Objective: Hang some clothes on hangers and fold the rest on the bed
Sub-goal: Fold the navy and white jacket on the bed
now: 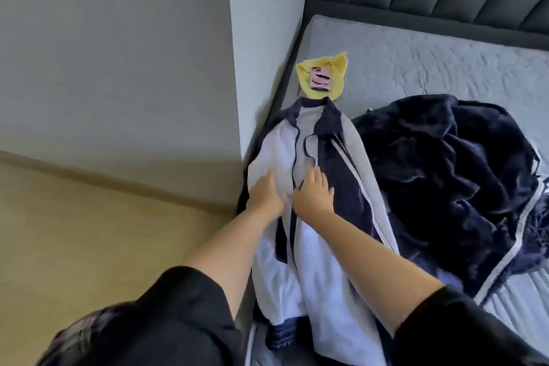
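White-and-navy track jacket (297, 270) is laid lengthwise along the left edge of the bed (416, 62), front up, zip (297, 140) undone. A yellow hanger top (322, 76) is seen poking out at the collar. A pile of navy clothes (445, 172) is heaped just beside it on the right.

Left hand (264, 196) is pressed onto the white left front panel; whether cloth is pinched cannot be told. Right hand (313, 190) is laid flat, fingers spread, on the right panel by the zip, nothing gripped.

Risks, judged:
- The jacket's left shoulder and side overhang the bed edge next to the wall (237, 98). A pull that way could drag it off onto the floor (89, 232).
- If the fronts are tugged unevenly, a shoulder could be slipped off the hanger, which is hidden inside.
- Cloth could be snagged in the zip if it is closed with the panels bunched.
- The right sleeve could be caught under the pile.
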{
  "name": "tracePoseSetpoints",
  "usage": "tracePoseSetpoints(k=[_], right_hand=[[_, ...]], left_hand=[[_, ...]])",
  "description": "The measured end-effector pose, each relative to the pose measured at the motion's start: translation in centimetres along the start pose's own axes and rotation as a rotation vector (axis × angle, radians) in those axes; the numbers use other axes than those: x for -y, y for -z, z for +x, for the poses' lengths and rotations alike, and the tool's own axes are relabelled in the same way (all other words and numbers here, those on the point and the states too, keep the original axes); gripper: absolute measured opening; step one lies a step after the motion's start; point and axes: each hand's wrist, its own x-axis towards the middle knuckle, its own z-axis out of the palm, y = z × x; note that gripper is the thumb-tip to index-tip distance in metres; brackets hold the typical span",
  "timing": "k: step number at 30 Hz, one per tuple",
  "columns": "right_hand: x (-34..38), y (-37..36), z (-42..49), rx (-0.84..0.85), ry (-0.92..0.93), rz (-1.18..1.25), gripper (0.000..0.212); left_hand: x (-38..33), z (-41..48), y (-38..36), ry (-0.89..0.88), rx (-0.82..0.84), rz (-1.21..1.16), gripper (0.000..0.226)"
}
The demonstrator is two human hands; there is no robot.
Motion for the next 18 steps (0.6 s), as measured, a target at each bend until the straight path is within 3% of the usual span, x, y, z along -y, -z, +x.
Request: tracePoseSetpoints(k=[2,4,6,14,18], right_hand=[[-2.4,-4.8,-2.0,0.039,-0.054,-0.022,0.056],[-4.3,-7.8,-3.3,-0.065,-0.009,-0.046,0.053],[-5.3,-9.4,-3.7,-0.148,0.018,-0.113,0.056],[-4.2,-11.5,-2.0,-0.313,-0.041,-0.251,0.062],[-4.0,-11.5,-1.4,-0.313,-0.053,-0.288,0.063]], left_hand=[[4.4,-1.2,-2.9,0.095,-0.024,0.009,0.070],[7.6,-2.6,-4.5,0.158,-0.112,-0.023,0.078],[9.6,-3.0,-5.1,0.103,-0.216,0.018,0.074],[10.6,-0.6,-4.2,-0.045,-0.287,-0.010,0.046],[10.7,-1.2,-4.2,0.046,-0.295,-0.154,0.040]])
